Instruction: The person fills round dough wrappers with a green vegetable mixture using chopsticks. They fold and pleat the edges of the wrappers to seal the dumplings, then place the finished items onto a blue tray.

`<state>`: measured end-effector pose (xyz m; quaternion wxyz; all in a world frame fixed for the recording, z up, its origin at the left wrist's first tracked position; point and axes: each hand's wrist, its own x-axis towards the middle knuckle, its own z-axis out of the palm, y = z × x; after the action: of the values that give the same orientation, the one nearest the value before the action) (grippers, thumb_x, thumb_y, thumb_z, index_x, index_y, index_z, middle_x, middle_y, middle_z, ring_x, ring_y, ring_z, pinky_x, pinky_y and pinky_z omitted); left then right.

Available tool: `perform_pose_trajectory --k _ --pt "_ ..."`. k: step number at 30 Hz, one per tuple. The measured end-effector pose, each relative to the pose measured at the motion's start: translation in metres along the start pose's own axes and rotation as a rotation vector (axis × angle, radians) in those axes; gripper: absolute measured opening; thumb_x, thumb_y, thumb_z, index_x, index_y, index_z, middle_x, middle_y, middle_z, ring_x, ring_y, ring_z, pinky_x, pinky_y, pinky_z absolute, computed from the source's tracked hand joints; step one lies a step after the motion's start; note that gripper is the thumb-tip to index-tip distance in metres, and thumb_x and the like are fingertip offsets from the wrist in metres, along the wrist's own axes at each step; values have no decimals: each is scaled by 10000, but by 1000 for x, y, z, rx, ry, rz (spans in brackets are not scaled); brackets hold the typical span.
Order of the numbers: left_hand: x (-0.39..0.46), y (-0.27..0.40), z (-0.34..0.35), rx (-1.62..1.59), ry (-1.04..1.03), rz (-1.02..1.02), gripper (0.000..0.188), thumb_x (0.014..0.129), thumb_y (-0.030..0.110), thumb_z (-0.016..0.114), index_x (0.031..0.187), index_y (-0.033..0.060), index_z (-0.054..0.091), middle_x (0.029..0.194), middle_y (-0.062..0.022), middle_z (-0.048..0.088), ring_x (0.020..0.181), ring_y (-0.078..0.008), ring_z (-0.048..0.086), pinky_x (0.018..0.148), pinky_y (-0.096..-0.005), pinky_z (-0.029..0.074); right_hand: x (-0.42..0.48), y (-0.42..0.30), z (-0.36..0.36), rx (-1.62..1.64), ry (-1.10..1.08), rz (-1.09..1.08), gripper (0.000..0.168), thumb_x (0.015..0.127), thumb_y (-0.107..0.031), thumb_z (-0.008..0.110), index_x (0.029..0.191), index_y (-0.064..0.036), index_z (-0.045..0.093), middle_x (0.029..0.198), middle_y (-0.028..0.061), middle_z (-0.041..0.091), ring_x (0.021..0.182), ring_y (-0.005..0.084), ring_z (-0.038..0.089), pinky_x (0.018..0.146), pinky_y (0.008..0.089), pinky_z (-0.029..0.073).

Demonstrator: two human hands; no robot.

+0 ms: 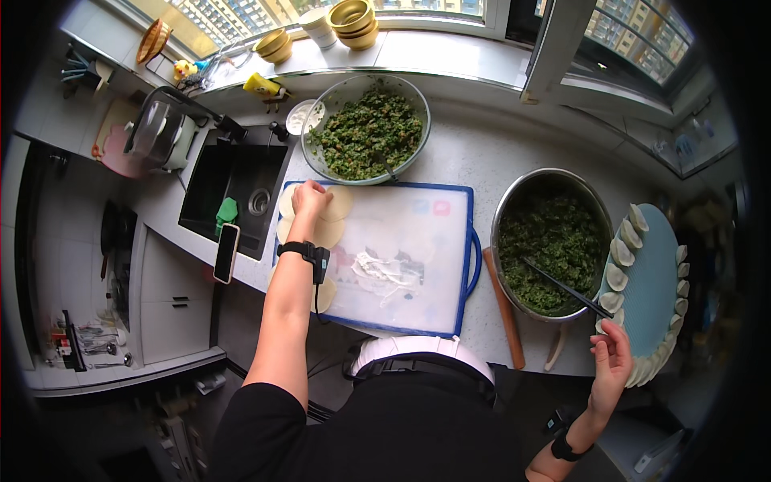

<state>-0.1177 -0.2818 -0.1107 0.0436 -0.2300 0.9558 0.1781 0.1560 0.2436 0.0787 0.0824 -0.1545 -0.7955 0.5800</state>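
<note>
At the far left corner of the white cutting board [385, 211], my left hand [311, 200] rests over several round dough wrappers [336, 203]. Its fingers curl down among them, and whether they pinch one is hidden. On the right, my right hand [612, 358] hovers palm up with loosely bent fingers, nothing visible in it. Its fingertips are close to the end of a dark utensil handle [569, 289], which leans out of a steel pot [495, 241] of chopped green filling [551, 241]. Beside that hand, a blue oval tray [647, 277] carries folded dumplings [622, 253] around its edge.
A glass bowl [426, 129] of green filling with a spoon stands behind the board. White flour [379, 268] is smeared mid-board. A wooden rolling pin [505, 313] lies beside the pot. At left are a black sink [211, 162] and a phone [226, 253] at the counter's edge.
</note>
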Motion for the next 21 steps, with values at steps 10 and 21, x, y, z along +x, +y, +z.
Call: perform_pose_trajectory --k 10,21 --pt "-72 40 -12 -8 -98 482 157 727 93 629 862 16 610 781 -174 613 729 -313 605 676 -374 483 -3 -2 13 26 -18 9 239 836 13 554 1073 32 569 1132 90 535 847 115 550 798 239 434" --pt "-178 65 13 -562 -291 366 97 764 79 632 820 4 605 727 -125 622 661 -222 604 624 -308 476 -8 19 31 46 -66 159 165 835 -9 580 993 36 595 989 67 571 787 98 558 707 205 454"
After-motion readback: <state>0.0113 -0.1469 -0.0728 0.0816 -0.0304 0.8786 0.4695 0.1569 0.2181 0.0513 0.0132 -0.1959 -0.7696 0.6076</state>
